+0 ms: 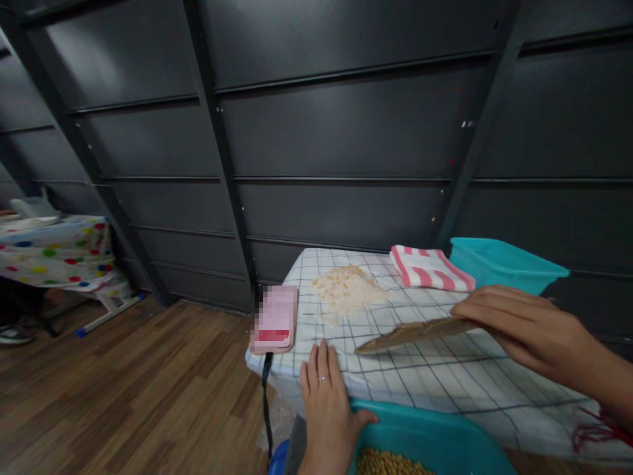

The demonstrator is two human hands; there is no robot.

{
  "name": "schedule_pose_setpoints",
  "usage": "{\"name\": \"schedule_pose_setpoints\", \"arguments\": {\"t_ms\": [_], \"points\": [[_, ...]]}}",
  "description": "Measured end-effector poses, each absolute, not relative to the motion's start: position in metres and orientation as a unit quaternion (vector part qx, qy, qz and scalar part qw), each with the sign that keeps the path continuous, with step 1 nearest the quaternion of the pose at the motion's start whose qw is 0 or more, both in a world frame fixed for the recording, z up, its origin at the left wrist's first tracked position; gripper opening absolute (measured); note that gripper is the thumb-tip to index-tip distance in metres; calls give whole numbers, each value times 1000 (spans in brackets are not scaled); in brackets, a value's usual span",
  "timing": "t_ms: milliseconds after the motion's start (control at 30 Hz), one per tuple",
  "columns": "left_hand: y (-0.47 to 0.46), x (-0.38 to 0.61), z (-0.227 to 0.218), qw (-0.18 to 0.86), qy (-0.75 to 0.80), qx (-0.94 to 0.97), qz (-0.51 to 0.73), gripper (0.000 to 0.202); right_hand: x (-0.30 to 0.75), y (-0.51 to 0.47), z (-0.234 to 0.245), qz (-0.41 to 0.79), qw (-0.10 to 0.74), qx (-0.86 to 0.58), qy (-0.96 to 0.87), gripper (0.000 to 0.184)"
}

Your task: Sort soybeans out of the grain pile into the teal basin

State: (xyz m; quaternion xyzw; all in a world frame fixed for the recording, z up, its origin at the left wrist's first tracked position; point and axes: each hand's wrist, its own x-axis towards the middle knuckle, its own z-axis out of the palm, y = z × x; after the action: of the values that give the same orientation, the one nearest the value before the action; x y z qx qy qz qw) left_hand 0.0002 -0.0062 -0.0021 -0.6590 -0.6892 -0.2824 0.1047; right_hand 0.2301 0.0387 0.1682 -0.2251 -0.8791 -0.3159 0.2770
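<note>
My right hand (534, 330) grips a flat brown piece that looks like cardboard (415, 333), its long edge held low over the checked cloth. My left hand (326, 402) lies with fingers stretched on the near edge of the cloth, a ring on one finger. Its thumb reaches over to the rim of a teal basin (415, 415) below the table edge. Inside the basin are yellowish-brown beans (390, 462). Beyond both hands, a spread heap of white grains that look like rice (351, 297) is mixed with yellowish bits.
The table bears a white checked cloth (311, 333). A pink phone (277, 316) with a dark strap lies at its left edge. A folded pink-striped towel (430, 267) and another teal basin (509, 264) stand at the back right. Dark panels (341, 132) rise behind.
</note>
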Motion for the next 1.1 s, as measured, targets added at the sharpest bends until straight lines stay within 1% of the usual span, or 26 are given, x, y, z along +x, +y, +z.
{"name": "schedule_pose_setpoints", "arguments": {"t_ms": [167, 333, 467, 667, 800, 933, 1100], "points": [[-7, 0, -3, 120, -681, -660, -292, 101, 198, 42, 156, -324, 276, -172, -888, 28], [-7, 1, -3, 126, -683, -657, -293, 100, 176, 36, 146, -307, 212, -169, -912, 24], [-6, 0, -3, 120, -685, -659, -287, 100, 167, 36, 140, -328, 176, -167, -913, 29], [-6, 1, -1, 109, -690, -657, -283, 99, 155, 45, 132, -366, 160, -141, -906, 29], [-6, 1, -1, 111, -691, -655, -285, 100, 149, 58, 129, -380, 166, -140, -899, 27], [-6, 1, -3, 110, -687, -657, -289, 97, 149, 73, 134, -402, 179, -161, -883, 25], [-6, 1, -3, 97, -688, -659, -289, 96, 156, 90, 148, -415, 162, -186, -876, 26]]}}
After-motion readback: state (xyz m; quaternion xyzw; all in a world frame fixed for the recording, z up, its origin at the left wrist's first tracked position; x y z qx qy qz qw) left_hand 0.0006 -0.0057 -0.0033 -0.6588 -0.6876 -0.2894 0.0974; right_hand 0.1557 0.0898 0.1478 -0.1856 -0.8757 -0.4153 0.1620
